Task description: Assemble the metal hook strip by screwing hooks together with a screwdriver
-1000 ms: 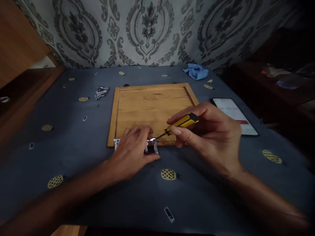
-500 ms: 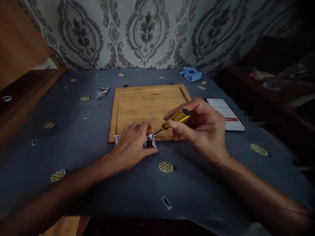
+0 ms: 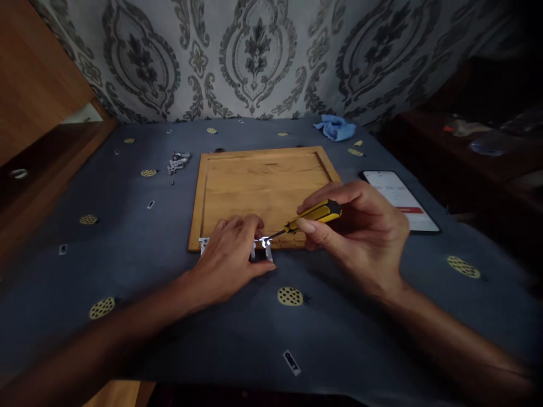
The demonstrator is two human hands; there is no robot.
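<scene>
A framed wooden panel (image 3: 250,183) lies flat on the patterned cloth. Along its near edge is a shiny metal fitting (image 3: 268,252), perhaps a hinge, partly covered by fingers. My left hand (image 3: 229,246) is closed on that fitting, its thumb at the near side and the other fingers over the panel. Held between thumb and fingers of my right hand (image 3: 367,240) is a yellow-and-black screwdriver (image 3: 318,213). Its shaft slants down to the left, and the tip meets the fitting; whether it sits in a screw is too small to tell.
Several loose metal fittings (image 3: 178,163) lie left of the panel, with a tiny dark piece (image 3: 172,182) near them. A crumpled blue cloth (image 3: 336,129) is at the back right. Behind my right hand rests a phone (image 3: 418,217) with a lit screen. Wooden furniture (image 3: 46,73) stands at the left.
The whole view has shifted slightly. My right hand and the screwdriver sit a little further right and lower in the picture, the tip still at the fitting. My left hand keeps its hold.
</scene>
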